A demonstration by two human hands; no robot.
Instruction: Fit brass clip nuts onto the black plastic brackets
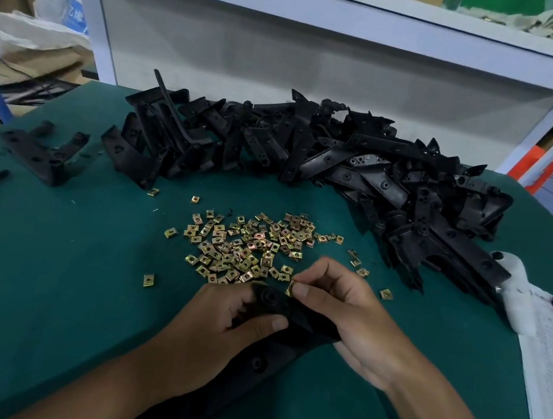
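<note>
From the head camera, the person's left hand [239,312] is wrapped around the near end of a black bracket [293,318] lying on the green mat [52,287], while the right hand [343,306] pinches one brass clip [290,289] between thumb and fingertip right at the bracket's top edge, just below the scattered pile of clips [250,244] and the big heap of brackets [324,166] further back. Looks like the clip isn't seated yet, so if it goes on crooked it could jam or spring out of that tiny pinch and vanish into the loose pile. The bracket could also twist if the left hand eases off.
</note>
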